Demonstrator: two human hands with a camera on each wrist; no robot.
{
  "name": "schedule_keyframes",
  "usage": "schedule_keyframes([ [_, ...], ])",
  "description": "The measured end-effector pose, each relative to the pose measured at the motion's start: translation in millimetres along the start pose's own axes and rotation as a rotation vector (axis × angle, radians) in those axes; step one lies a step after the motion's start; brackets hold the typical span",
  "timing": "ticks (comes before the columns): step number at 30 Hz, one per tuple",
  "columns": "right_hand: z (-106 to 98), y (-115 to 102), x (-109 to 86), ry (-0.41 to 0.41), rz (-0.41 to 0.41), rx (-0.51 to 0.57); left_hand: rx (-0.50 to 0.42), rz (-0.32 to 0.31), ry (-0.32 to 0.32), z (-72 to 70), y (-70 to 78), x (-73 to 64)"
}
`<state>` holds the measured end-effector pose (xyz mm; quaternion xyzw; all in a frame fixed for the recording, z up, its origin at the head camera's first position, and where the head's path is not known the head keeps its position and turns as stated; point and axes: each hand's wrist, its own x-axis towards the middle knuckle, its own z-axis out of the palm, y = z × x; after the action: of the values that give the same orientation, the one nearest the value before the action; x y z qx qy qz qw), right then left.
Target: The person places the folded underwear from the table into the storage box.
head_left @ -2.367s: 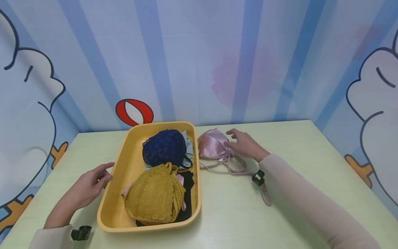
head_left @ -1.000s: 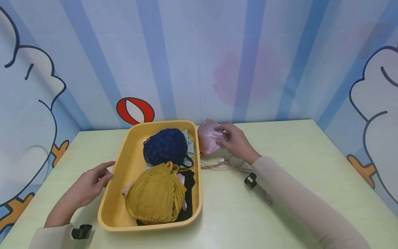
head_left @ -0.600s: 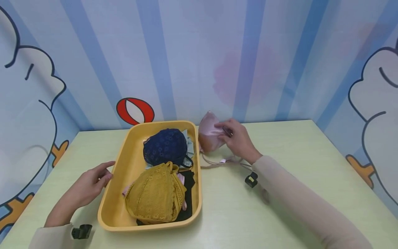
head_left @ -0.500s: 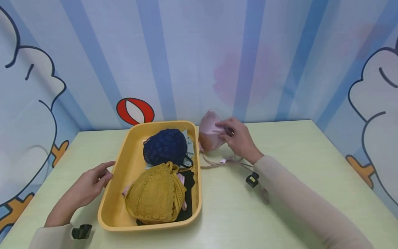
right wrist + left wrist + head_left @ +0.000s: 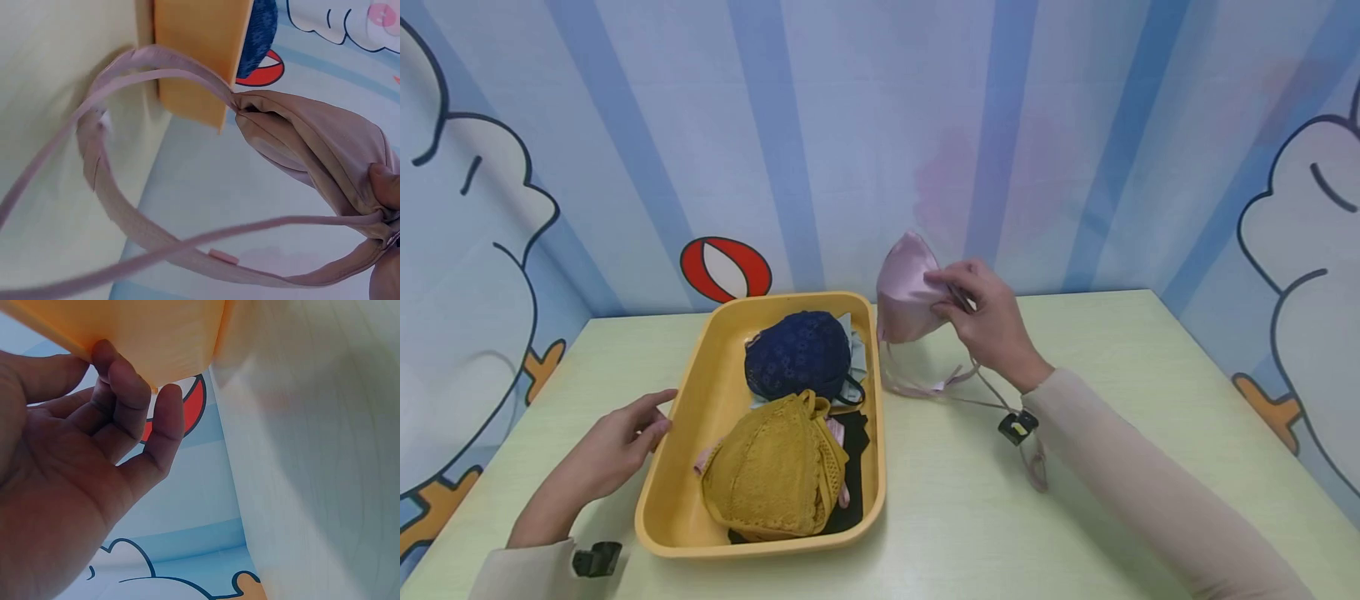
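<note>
A pink satin bra (image 5: 910, 287) hangs beside the tray's far right corner, its cups folded together and lifted off the table. My right hand (image 5: 992, 321) pinches it near the middle between thumb and fingers. In the right wrist view the bra (image 5: 312, 140) has its band and straps looping down to the tabletop. My left hand (image 5: 613, 454) rests its fingertips against the outer left side of the yellow tray (image 5: 673, 467); in the left wrist view the left hand (image 5: 81, 444) has loosely bent fingers at the tray wall (image 5: 162, 337), with nothing gripped.
Inside the tray lie a navy lace bra (image 5: 797, 357) and a mustard bra (image 5: 771, 475), with black fabric (image 5: 853, 467) and pale blue cloth (image 5: 857, 358) underneath. The pale table (image 5: 1000, 533) ends at a printed backdrop (image 5: 880, 150).
My right hand has reached down to the pink bra, taken hold of it and raised it from the table, folding its cups. The left hand and tray have stayed put.
</note>
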<state>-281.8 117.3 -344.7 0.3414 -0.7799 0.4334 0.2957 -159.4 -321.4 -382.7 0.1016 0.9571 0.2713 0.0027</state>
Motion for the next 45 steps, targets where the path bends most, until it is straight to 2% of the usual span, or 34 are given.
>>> schedule_keyframes([
  [9, -9, -25, 17.9, 0.097, -0.131, 0.031, -0.006, 0.001, -0.002, -0.1, 1.1, -0.6],
  [18, -21, -77, 47.8, 0.169, -0.313, 0.071, -0.008, 0.012, 0.004, 0.5, -0.9, -0.4],
  [27, -10, -85, 70.0, 0.231, -0.362, 0.220, -0.008, 0.003, 0.004, 1.0, -1.9, -0.5],
  [31, -10, -102, 77.0, 0.254, -0.398, 0.245, -0.010, -0.006, 0.000, 1.3, -1.0, -0.2],
  [38, -6, -105, 96.2, 0.283, -0.496, 0.238, -0.008, -0.006, 0.001, 1.4, 2.6, -0.2],
  [45, -10, -138, 112.0, 0.341, -0.631, 0.266, -0.010, -0.013, 0.001, 2.6, 5.6, 0.8],
])
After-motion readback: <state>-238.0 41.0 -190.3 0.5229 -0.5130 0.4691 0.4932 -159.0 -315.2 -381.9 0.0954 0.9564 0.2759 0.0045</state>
